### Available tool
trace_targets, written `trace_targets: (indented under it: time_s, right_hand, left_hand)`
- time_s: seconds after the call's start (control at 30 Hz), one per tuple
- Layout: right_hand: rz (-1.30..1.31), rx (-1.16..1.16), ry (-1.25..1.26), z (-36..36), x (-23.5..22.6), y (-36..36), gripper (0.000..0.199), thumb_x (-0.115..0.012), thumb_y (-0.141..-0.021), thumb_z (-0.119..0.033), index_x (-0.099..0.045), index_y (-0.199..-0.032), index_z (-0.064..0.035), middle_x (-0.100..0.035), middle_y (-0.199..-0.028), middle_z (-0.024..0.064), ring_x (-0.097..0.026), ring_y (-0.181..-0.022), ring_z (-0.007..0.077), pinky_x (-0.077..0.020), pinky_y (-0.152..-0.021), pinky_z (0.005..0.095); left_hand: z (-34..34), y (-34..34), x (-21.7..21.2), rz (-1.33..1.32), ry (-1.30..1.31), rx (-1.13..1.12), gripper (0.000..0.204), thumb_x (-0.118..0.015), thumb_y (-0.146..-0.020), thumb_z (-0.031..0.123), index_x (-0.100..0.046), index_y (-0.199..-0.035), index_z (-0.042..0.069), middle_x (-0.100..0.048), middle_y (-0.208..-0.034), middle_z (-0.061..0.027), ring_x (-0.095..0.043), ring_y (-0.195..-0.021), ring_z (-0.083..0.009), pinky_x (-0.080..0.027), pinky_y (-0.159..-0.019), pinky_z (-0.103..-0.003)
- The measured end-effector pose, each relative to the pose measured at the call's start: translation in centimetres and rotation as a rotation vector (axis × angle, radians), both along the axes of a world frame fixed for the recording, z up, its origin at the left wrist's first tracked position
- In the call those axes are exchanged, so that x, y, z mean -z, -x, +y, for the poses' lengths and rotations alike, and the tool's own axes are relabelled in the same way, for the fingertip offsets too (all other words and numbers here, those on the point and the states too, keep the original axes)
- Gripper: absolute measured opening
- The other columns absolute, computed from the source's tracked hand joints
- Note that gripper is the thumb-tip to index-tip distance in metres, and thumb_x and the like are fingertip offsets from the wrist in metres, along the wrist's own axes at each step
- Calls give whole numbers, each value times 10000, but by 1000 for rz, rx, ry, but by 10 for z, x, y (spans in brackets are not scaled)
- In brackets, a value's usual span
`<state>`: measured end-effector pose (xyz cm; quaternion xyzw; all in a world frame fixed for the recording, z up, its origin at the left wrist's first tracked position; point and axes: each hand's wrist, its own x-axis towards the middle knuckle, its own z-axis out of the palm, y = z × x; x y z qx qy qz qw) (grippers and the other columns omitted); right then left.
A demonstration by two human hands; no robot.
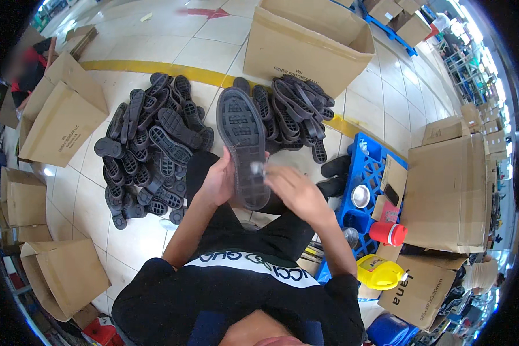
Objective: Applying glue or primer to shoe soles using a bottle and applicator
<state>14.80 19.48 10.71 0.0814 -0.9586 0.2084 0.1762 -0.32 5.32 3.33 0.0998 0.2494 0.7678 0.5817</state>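
A dark shoe sole [243,124] stands nearly upright in front of my body, its hollow, ribbed face toward me. My left hand [219,179] is closed on the sole's left edge, near its lower half. At the lower part of that face, my right hand [294,187] is closed in a pinch. A small pale, shiny thing [258,169] shows at its fingertips, too blurred to name. Beyond my hands, one heap of dark soles [155,144] lies on the floor to the left. A second heap of soles [297,109] lies ahead, just right of the held one.
On my right, a blue plastic pallet [360,151] bears a metal bowl [360,196], a phone [391,195], a red jug [386,233] and a yellow bottle [379,273]. Cardboard boxes stand ahead [305,43], left [69,112] and right [444,193]. A yellow line [138,67] crosses the floor.
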Motion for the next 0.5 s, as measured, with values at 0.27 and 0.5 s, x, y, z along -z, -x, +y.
trace_targets:
  time_s: [0.27, 0.5]
  right_hand:
    - [-8, -143, -219, -19, 23, -4, 217, -633, -791, -38, -612, -1002, 8, -584, -1213, 149, -612, -999, 296, -518, -840, 371]
    - [-56, -132, 96, -31, 26, -15, 127, -637, -820, -39, -560, -913, -2, -612, -1103, 170, -617, -905, 328, -518, -775, 407]
  left_hand:
    - [-16, 9, -11, -33, 29, -11, 689, -178, -1010, 551, -407, -1400, 32, -526, -1354, -131, -537, -1198, -271, -396, -1050, -427]
    - [-11, 8, 29, -176, 14, -24, 679, -219, -1008, 547, -439, -1400, 39, -559, -1339, -140, -538, -1216, -280, -384, -1065, -429]
